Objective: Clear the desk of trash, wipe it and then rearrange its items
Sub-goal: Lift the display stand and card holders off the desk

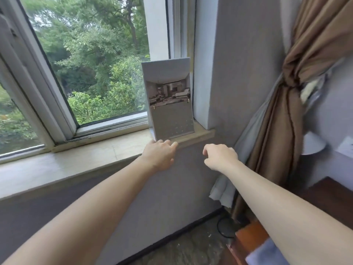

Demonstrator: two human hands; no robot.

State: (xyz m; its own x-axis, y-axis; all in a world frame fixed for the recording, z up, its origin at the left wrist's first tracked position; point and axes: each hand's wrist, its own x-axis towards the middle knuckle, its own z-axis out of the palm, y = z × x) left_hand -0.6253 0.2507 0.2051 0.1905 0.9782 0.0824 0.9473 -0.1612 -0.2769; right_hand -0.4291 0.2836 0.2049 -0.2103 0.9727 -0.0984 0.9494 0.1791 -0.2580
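Note:
A grey desk calendar (169, 98) with a photo of a room stands upright on the stone windowsill (107, 148), leaning near the window frame's right side. My left hand (159, 154) rests at the sill's front edge just below the calendar's base, fingers loosely bent, holding nothing. My right hand (219, 156) hovers in the air to the right of the sill, fingers loosely curled and empty. Only the dark wooden desk corner (332, 199) shows at the lower right.
A tied brown curtain (286, 115) hangs on the right beside the wall. A white lamp shade (313, 143) sits behind it. A black cable (222, 228) lies on the patterned floor. An orange and blue thing (256, 245) sits at the bottom right.

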